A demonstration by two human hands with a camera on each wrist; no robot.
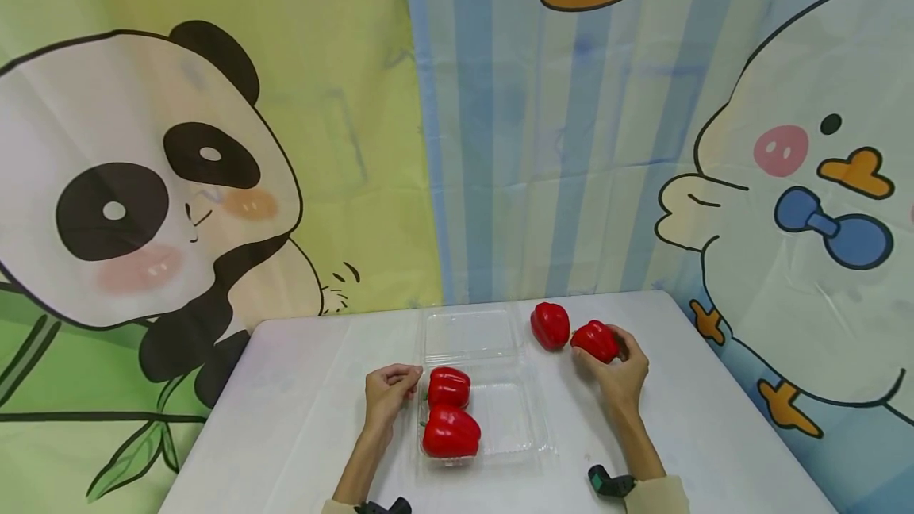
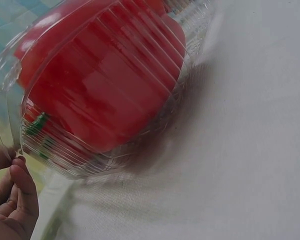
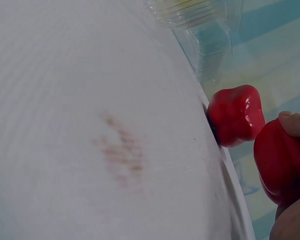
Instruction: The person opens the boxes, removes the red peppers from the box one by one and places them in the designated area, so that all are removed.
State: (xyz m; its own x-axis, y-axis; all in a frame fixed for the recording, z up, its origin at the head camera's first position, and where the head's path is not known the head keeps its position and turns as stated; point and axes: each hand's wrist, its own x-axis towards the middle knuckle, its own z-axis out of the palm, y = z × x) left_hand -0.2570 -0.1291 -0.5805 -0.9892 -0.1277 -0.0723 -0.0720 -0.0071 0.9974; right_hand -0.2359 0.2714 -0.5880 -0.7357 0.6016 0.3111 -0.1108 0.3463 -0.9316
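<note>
At the left rim of the clear plastic clamshell (image 1: 505,417), the left hand (image 1: 389,393) pinches the edge between thumb and forefinger, its other fingers curled inward. Out to the right of the clamshell, the right hand (image 1: 623,367) grips a red bell pepper (image 1: 594,340), thumb on the near side and fingers around the far side; whether that pepper rests on the table (image 1: 300,419) I cannot tell. A second loose bell pepper (image 1: 550,326) sits right of the clamshell's lid (image 1: 471,335), just beside the held one; whether the two touch is unclear.

Inside the clamshell, along its left side, two more red bell peppers lie one behind the other: the rear pepper (image 1: 448,387) and the front pepper (image 1: 451,435), green stems toward the left wall. The right part of the base is bare, and the lid lies open behind it.

Beyond the clamshell hangs a printed cloth (image 1: 500,141), with a cartoon panda (image 1: 264,292) off to its left and a white chick in a blue bow tie (image 1: 800,300) off to its right.
</note>
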